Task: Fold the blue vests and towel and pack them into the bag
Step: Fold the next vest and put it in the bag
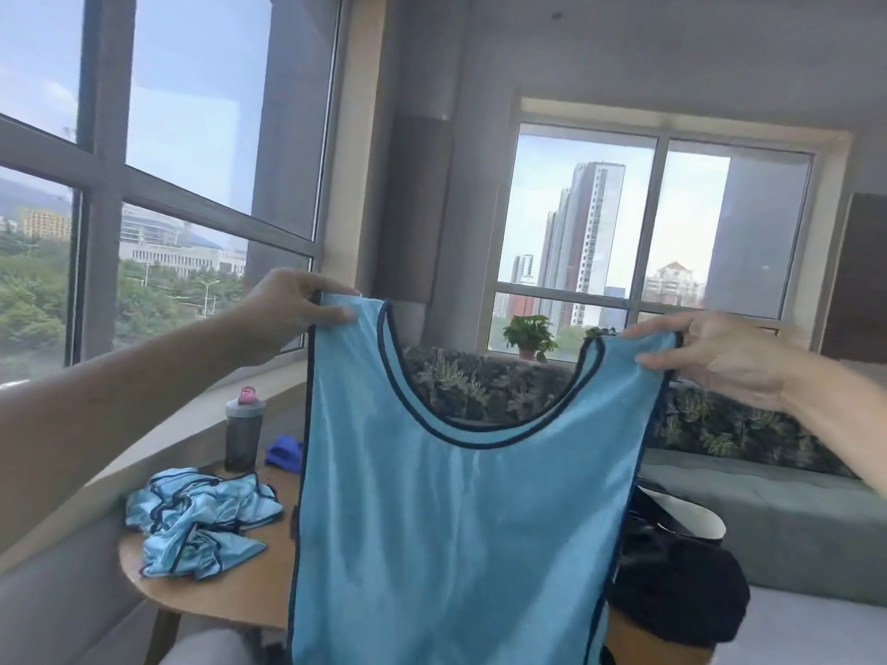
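The left hand (293,304) and right hand (710,350) each pinch a shoulder strap of the shiny light-blue vest with dark trim (456,520), hanging spread above the round wooden counter (225,592); the slick fabric may slip while folding; what seems a black bag (672,587) sits partly hidden, so it could be knocked.

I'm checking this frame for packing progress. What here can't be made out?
Head view only:
- Bag: mostly hidden behind the held vest; open or packed, cannot tell.
- Held vest's hem: cut off by the bottom edge.
- Crumpled vests on the table: how many, unclear.
- Dark blue cloth: partly hidden by the held vest.
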Tool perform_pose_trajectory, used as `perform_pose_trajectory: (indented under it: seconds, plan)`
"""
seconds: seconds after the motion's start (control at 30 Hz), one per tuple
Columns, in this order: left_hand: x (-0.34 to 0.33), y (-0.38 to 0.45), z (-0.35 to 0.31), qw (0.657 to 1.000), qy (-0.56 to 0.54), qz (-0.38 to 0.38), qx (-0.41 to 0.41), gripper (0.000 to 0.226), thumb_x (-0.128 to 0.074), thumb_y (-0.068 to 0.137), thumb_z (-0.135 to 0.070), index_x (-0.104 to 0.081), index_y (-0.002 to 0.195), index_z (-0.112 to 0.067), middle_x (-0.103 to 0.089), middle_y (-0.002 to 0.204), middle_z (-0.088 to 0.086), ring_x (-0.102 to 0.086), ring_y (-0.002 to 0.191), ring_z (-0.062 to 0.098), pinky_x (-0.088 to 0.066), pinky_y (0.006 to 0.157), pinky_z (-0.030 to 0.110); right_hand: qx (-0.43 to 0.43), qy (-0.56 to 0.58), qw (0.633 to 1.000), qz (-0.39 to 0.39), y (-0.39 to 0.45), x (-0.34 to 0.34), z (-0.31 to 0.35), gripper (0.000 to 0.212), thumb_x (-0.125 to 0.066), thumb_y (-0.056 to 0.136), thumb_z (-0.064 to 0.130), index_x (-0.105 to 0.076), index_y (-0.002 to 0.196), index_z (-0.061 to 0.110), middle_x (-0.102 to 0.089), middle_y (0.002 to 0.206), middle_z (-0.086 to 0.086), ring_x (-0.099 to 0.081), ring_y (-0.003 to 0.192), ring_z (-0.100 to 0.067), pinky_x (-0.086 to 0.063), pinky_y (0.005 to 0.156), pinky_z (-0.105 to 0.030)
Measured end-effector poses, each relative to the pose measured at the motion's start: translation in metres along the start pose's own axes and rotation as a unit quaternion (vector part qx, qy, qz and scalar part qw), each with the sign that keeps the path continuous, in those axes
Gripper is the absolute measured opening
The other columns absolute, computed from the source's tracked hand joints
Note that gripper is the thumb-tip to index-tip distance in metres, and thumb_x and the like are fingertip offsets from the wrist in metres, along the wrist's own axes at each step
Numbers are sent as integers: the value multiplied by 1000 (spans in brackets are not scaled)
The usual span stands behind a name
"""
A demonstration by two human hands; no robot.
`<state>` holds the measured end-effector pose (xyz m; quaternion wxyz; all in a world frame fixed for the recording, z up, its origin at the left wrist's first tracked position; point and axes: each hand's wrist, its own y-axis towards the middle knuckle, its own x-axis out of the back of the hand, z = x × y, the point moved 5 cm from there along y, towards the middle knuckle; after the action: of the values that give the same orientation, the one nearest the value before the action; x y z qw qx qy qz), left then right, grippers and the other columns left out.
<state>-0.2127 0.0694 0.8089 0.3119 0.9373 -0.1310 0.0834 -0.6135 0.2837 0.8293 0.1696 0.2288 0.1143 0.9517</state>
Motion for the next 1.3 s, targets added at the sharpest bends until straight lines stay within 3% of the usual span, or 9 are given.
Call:
perform_pose_trajectory:
  seconds: [0.17,0.33,0.47,0.6,0.73,0.87,0.97,1.13,1.3]
  plan:
    - [15,11,2,976,202,-75,-43,20,-92,72,-20,-74,79,-25,-70,87,10,-62,79,29,-57,73,40,20,-161,986,-33,1,8,3,40,-82,77,3,-77,111,24,-63,122,7,-59,110,-11,-47,85,-20]
    - [13,12,-9,960,258,-84,-67,19,-92,72,-24,-75,78,-19,-67,81,6,-58,75,24,-43,61,29,-35,23,999,-9,2,7,1,41,-66,83,-15,-73,116,7,-72,117,-20,-68,109,-34,-53,91,-38]
    - [9,13,-14,947,310,-46,-64,20,-93,70,-29,-76,72,-18,-71,90,5,-63,87,26,-47,64,31,-90,-100,990,-32,8,7,-18,37,-77,76,-12,-75,109,7,-74,112,-16,-68,105,-32,-57,83,-37]
    - [-3,8,-11,939,332,92,-18,20,-89,75,-25,-76,72,-11,-74,72,2,-67,75,23,-50,59,26,-85,-315,944,-55,3,6,-22,25,-84,74,-3,-81,90,16,-72,95,3,-67,87,-17,-52,61,-19]
    - [-11,4,-13,922,342,180,36,20,-86,80,-17,-73,76,-2,-71,62,-2,-62,64,13,-46,54,17,-67,-449,890,-38,3,-2,-25,19,-88,72,9,-78,69,25,-76,82,-2,-65,77,-21,-48,64,-27]
    - [-18,1,-13,917,320,231,58,18,-85,80,-10,-69,78,-1,-76,77,6,-70,69,14,-52,59,16,-49,-582,812,-9,2,-15,-29,25,-90,71,14,-68,65,23,-68,72,8,-58,67,-8,-37,51,-18]
    - [-26,1,-12,909,327,254,55,18,-82,84,-10,-67,84,0,-78,88,10,-74,82,20,-58,70,21,9,-645,764,31,2,-25,-36,29,-71,79,1,-62,65,25,-64,74,11,-55,67,-4,-37,52,-15]
    - [-35,0,-6,906,327,263,49,14,-80,87,-14,-71,95,-7,-78,91,9,-75,78,15,-59,74,24,43,-601,788,128,-7,-34,-54,45,-45,81,-8,-66,83,32,-64,91,16,-58,90,-9,-47,80,-32]
    - [-37,-6,-4,906,310,286,33,29,-81,76,-40,-80,87,-14,-78,85,2,-75,77,12,-55,71,19,3,-513,821,250,-21,-45,-75,28,-52,102,14,-68,88,32,-66,93,6,-59,83,-7,-50,81,-30]
